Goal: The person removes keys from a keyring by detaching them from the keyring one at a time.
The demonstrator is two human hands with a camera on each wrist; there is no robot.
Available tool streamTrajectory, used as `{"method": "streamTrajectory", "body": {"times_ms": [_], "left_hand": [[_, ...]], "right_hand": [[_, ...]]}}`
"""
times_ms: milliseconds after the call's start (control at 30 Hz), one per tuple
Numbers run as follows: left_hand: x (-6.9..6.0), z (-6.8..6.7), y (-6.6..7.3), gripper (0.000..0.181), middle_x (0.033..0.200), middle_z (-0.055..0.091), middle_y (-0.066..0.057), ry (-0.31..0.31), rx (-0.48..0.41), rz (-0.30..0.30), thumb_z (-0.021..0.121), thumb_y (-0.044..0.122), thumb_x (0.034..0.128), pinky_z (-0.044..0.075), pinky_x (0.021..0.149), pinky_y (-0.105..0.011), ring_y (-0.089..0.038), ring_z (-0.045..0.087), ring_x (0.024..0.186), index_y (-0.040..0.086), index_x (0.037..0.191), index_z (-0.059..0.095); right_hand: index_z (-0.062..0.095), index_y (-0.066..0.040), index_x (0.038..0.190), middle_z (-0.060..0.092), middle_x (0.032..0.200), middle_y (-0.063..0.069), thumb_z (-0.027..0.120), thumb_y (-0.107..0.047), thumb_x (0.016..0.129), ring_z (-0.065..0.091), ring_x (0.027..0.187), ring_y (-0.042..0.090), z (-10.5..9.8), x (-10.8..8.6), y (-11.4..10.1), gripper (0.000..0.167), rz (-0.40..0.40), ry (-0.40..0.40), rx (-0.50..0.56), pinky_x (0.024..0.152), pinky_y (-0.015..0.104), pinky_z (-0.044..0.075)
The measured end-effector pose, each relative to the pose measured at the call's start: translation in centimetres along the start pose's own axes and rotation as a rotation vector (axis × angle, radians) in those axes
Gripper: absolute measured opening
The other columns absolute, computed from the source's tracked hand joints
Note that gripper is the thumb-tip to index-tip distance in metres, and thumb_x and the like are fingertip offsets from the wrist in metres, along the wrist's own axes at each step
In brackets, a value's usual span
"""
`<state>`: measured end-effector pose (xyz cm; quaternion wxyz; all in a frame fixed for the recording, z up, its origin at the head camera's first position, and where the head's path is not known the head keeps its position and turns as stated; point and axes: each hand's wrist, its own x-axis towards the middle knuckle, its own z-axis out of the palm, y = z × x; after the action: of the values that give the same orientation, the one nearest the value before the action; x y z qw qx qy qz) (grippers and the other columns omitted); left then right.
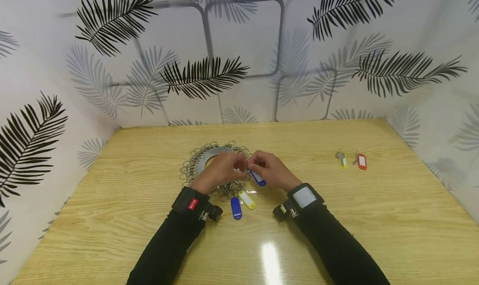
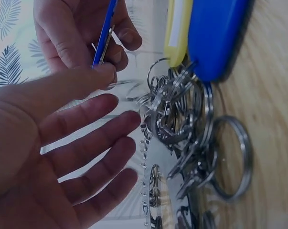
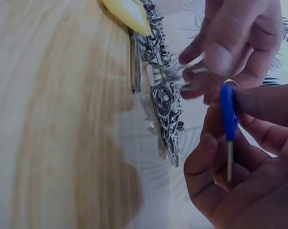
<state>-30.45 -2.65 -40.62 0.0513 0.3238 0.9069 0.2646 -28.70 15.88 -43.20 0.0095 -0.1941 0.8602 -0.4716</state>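
Observation:
My right hand (image 1: 275, 168) pinches a blue key tag (image 3: 228, 112) between thumb and fingers, with a metal key (image 3: 230, 162) hanging from it. Close beside it is my left hand (image 1: 223, 168), its fingers apart and slightly bent in the left wrist view, its thumb tip near the blue tag's end; whether it touches the tag's ring is unclear. Beneath the left hand lies a round metal plate (image 1: 203, 158) rimmed with many split rings (image 2: 234, 157). A yellow key tag (image 1: 247, 199) and another blue key tag (image 1: 236, 208) lie at its front edge.
A yellow-rimmed tag with a key (image 1: 342, 159) and a red key tag (image 1: 361, 161) lie farther right on the wooden table (image 1: 393, 218). Behind the table hangs a white cloth with leaf prints (image 1: 243, 98).

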Motion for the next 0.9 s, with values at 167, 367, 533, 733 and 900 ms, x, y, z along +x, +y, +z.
{"method": "streamTrajectory", "body": {"times_ms": [167, 367, 533, 733, 900], "left_hand": [[-0.1, -0.1, 0.1, 0.006, 0.083, 0.064, 0.007, 0.025, 0.005, -0.014, 0.065, 0.021, 0.0882, 0.047, 0.065, -0.025, -0.008, 0.059, 0.074, 0.017, 0.092, 0.068], [-0.2, -0.2, 0.3, 0.007, 0.079, 0.063, 0.007, 0.080, -0.021, -0.032, 0.060, 0.019, 0.0913, 0.047, 0.061, -0.025, -0.006, 0.057, 0.068, 0.017, 0.090, 0.067], [-0.2, -0.3, 0.4, 0.007, 0.079, 0.064, 0.005, 0.139, -0.043, -0.049, 0.059, 0.019, 0.0920, 0.046, 0.057, -0.026, -0.007, 0.057, 0.065, 0.017, 0.090, 0.065], [-0.2, -0.3, 0.4, 0.008, 0.080, 0.066, 0.000, 0.235, -0.077, -0.037, 0.057, 0.017, 0.0930, 0.047, 0.059, -0.027, -0.009, 0.060, 0.068, 0.013, 0.093, 0.064], [-0.1, -0.4, 0.4, 0.007, 0.077, 0.064, 0.001, 0.265, -0.101, -0.016, 0.056, 0.017, 0.0939, 0.044, 0.056, -0.028, -0.009, 0.057, 0.064, 0.013, 0.093, 0.062]], "right_hand": [[0.060, -0.010, 0.094, 0.063, 0.090, 0.002, 0.057, -0.013, 0.094, 0.057, 0.082, 0.017, -0.1, 0.1, -0.1, 0.005, -0.027, -0.009, 0.044, 0.075, 0.033, 0.045], [0.060, -0.004, 0.098, 0.065, 0.088, 0.011, 0.058, -0.010, 0.092, 0.059, 0.078, 0.024, -0.3, 0.0, -0.8, 0.009, -0.015, -0.019, 0.085, 0.067, 0.031, 0.045], [0.061, -0.002, 0.102, 0.066, 0.093, 0.012, 0.060, -0.012, 0.092, 0.063, 0.089, 0.025, -0.4, -0.2, -1.2, 0.015, 0.032, -0.023, 0.085, 0.076, 0.035, 0.047], [0.064, -0.010, 0.101, 0.066, 0.096, 0.002, 0.065, -0.016, 0.088, 0.063, 0.093, 0.018, 0.0, 0.2, 0.0, 0.014, 0.062, 0.057, 0.034, 0.079, 0.034, 0.050], [0.066, -0.010, 0.101, 0.066, 0.097, 0.001, 0.065, -0.016, 0.089, 0.063, 0.093, 0.017, 0.0, 0.2, 0.0, 0.014, 0.041, 0.101, 0.019, 0.077, 0.033, 0.050]]}}
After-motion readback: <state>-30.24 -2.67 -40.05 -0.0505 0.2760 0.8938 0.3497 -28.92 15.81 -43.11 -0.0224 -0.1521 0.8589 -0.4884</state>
